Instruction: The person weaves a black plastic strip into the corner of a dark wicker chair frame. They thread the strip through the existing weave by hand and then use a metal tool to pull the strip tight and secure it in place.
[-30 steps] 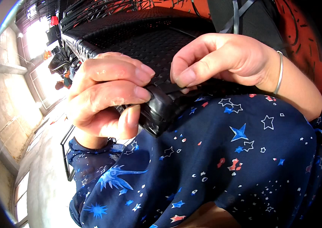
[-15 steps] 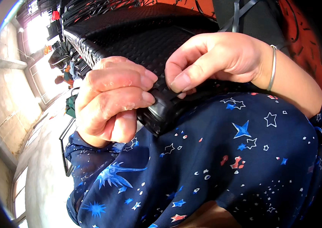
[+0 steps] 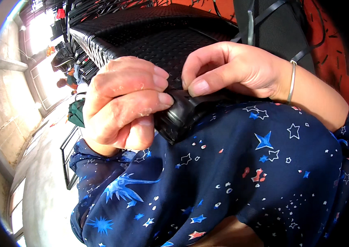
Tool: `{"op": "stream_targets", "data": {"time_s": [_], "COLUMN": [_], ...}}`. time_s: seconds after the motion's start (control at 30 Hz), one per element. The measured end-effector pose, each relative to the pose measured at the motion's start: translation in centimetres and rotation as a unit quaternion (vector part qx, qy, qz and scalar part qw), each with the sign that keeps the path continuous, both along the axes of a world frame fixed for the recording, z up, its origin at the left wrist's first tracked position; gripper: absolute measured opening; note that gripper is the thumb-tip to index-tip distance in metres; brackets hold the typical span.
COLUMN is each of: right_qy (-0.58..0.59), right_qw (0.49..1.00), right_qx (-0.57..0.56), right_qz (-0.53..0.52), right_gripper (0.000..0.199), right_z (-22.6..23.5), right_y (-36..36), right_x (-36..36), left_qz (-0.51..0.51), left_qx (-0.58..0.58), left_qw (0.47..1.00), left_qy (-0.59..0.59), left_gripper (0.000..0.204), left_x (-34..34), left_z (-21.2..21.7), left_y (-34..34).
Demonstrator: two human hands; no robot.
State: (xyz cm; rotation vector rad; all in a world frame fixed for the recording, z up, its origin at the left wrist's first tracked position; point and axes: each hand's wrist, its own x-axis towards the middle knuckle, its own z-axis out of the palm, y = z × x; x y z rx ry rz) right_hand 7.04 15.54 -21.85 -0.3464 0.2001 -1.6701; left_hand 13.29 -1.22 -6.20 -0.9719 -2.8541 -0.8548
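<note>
Left hand [image 3: 127, 105] left, right hand [image 3: 232, 68] right, on woven panel [image 3: 162, 45].

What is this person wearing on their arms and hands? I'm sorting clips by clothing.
Both hands are bare, no gloves. The left hand emerges from a sheer navy sleeve printed with blue stars. The right hand has a thin silver bangle at the wrist, its forearm uncovered.

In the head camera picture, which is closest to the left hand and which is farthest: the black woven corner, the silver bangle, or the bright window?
1. Black woven corner: the left hand grips it, right at the fingertips.
2. Silver bangle: on the other wrist, off to the right.
3. Bright window: far off in the background, upper left.
</note>
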Motion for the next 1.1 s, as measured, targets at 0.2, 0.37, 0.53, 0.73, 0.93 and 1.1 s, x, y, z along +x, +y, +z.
{"op": "stream_targets", "data": {"time_s": [0.2,0.37,0.53,0.73,0.93,1.1], "right_qy": [0.360,0.466,0.561,0.520,0.544,0.559], "right_qw": [0.886,0.791,0.679,0.704,0.695,0.664], "right_qx": [-0.074,-0.105,-0.077,-0.059,-0.034,-0.013], "right_qz": [-0.283,-0.382,-0.468,-0.480,-0.469,-0.496], "right_gripper": [0.013,0.016,0.021,0.023,0.024,0.026], "right_z": [1.4,1.8,3.0,3.3,3.8,4.2], "right_y": [0.4,0.2,0.7,0.5,1.4,1.8], "right_x": [-2.5,-2.7,-2.7,-1.6,-1.1,-0.8], "left_qz": [0.011,0.010,0.008,0.019,0.015,0.026], "left_qx": [0.000,0.008,0.004,0.009,0.015,-0.022], "left_qw": [1.000,1.000,0.999,0.999,0.998,0.999], "left_qy": [0.028,0.027,0.042,0.050,0.060,0.037], "left_gripper": [0.011,0.014,0.017,0.022,0.025,0.015], "left_x": [-0.7,-0.4,-0.6,-0.6,-0.2,-0.3], "left_z": [0.9,0.9,0.9,1.3,1.3,2.1], "left_y": [-0.2,0.0,-0.1,-0.1,-0.3,0.2]}}
